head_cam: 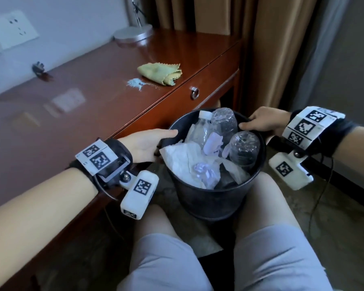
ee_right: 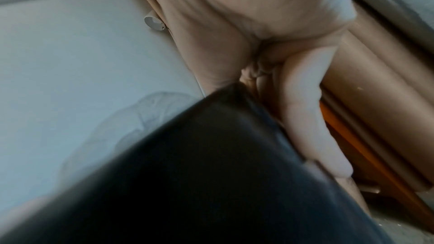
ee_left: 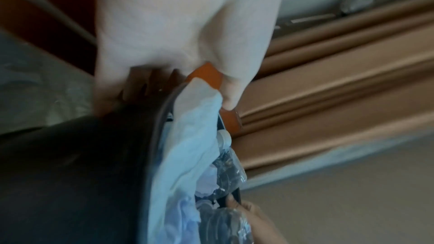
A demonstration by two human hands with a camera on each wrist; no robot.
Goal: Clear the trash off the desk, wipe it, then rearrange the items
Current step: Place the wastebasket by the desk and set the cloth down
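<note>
Both hands — left hand, right hand — grip the bin rim between them; it is full of trash. Trash-clearing looks done; beyond the left hand, powder lies beside the cloth — wiping and rearranging remain.

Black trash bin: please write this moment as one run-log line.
both hands grip round black plastic trash bin rim | bin holds bottles, paper | green cloth on desk, wiping not started
</note>
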